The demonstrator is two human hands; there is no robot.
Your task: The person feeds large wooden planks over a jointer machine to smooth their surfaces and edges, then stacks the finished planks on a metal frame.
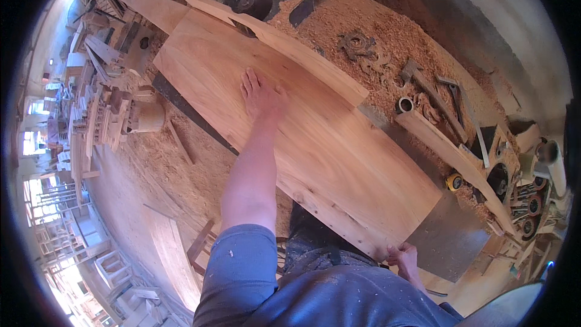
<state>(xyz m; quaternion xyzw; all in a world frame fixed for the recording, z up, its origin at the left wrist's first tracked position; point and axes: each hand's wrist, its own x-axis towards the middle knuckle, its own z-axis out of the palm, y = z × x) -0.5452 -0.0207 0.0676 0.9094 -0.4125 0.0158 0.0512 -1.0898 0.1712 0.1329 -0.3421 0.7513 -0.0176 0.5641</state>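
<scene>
A wide, reddish-brown wooden board [339,151] lies slantwise over a dark metal machine table [451,236]. Its far long edge runs along a raised wooden fence [290,54]. My left hand [261,95] is open, palm down on the board's upper face, fingers stretched toward the fence; the thumb side is slightly blurred. Down at the near right corner, my right hand [404,258] is closed on the board's edge, with its fingers partly hidden. The near long edge passes close in front of my body.
Beyond the fence, a sawdust-covered bench holds a hammer [433,94], a metal pipe end [404,105] and a yellow tape measure [454,181]. Stacked wooden parts [112,115] stand at the left. A loose plank [172,254] leans near my left elbow. Shavings cover the floor.
</scene>
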